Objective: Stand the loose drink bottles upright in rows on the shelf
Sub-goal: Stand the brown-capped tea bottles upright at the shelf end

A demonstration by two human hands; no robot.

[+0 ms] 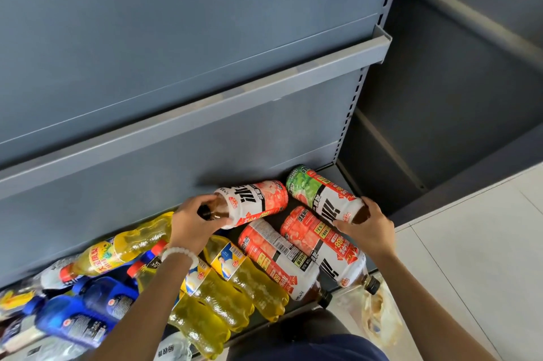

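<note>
Left hand (pixel 192 218): curled round neck of lying red bottle (pixel 252 203).
Right hand (pixel 368 227): grips neck of tilted green bottle (pixel 320 194).
Bottles: smooth plastic cylinders, glossy labels, on grey metal shelf (pixel 338 175).

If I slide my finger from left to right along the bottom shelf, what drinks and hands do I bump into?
Blue bottles → pineapple-label yellow bottle → left hand gripping a pink-label tea bottle → right hand gripping a green-label tea bottle.

Both forearms bare, no sleeves visible. White beaded bracelet (pixel 179 254) on left wrist. Dark navy garment (pixel 317 349) at lower frame edge.
</note>
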